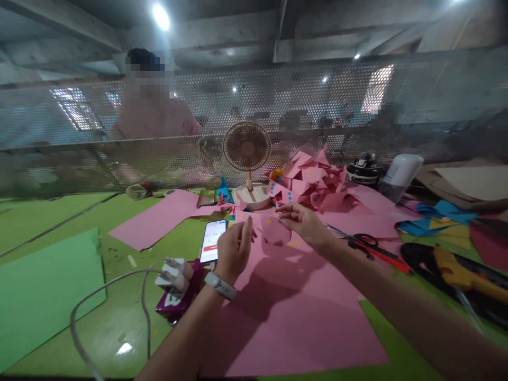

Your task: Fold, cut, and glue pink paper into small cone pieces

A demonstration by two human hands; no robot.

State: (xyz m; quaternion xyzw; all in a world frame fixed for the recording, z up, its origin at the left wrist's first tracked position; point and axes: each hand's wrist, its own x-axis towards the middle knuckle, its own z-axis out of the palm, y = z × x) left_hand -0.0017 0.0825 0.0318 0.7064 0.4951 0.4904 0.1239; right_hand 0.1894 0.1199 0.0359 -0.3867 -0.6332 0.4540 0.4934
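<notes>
My left hand (235,250), with a white watch (220,286) on its wrist, is over the pink paper sheet (293,328), fingers curled in and the fingertips close together. To its right my right hand (305,225) has thumb and fingers drawn together in a pinch. Whatever either hand holds is too small or hidden to make out. Between and just beyond the hands lies a pink paper piece (275,233) with small yellow bits near it. A lit phone (212,241) lies directly left of my left hand. Scissors (359,243) rest on the right, past my right forearm.
Behind the hands stand a small fan (248,148) and a heap of folded pink paper (311,180). White charger plugs (174,275) with a cable are at left, near a green sheet (51,296). A yellow glue gun (456,270) lies right. A person (154,114) is behind the mesh.
</notes>
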